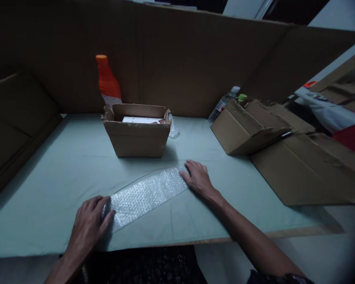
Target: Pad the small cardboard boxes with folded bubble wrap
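A strip of clear bubble wrap (148,194) lies flat on the pale green table (62,165), running from near left to far right. My left hand (90,225) rests on its near left end, fingers stretched flat, open. My right hand (197,177) lies on the far right end, fingers spread flat, open. Behind the wrap stands a small open cardboard box (137,136) with a white item (140,120) inside.
An orange bottle (108,83) stands behind the box against the cardboard wall (195,63). Flattened and folded cardboard boxes (248,126) and a large cardboard sheet (310,169) lie at the right. A clear plastic bottle (223,104) lies behind them. The table's front edge is close.
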The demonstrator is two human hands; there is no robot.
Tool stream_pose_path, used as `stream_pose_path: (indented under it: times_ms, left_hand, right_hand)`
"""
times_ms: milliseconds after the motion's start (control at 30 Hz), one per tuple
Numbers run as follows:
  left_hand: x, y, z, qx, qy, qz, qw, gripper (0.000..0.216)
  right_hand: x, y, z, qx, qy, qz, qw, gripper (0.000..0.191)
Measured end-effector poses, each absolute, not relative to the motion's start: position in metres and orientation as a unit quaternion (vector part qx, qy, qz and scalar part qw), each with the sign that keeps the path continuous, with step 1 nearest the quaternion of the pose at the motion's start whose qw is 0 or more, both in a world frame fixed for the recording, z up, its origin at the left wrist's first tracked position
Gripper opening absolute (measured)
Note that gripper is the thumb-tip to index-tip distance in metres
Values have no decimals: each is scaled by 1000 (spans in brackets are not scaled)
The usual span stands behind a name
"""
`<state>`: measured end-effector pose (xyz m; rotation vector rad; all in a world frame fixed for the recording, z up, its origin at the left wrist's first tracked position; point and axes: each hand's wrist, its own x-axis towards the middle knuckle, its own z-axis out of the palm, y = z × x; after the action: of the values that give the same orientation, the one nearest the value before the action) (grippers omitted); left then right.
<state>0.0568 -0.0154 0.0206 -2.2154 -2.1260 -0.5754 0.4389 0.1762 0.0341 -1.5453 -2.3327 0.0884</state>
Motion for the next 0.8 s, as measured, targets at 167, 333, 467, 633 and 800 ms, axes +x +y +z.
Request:
stream_pose_path:
  times_ms: [167, 333, 467, 633, 800]
  left_hand:
    - [58, -29, 28, -684, -703, -180, -75, 31]
    - [51, -70, 34, -658, -688, -275, -129, 17]
    - [63, -106, 48, -555, -744, -329, -176, 28]
    - [94, -128, 68, -362, -761, -418, -339, 67]
    - [93, -113, 85, -273, -707, -467, -456, 60]
  right_hand:
    - [405, 173, 38, -475, -855, 50, 203, 11]
    - [353, 179, 54, -400, -887, 46, 227, 11]
    - [294, 187, 65, -333, -917, 54, 212, 14]
    - [277, 170, 76, -286, -929, 74, 223, 47]
    - [323, 105, 87, -149, -950, 228, 156, 54]
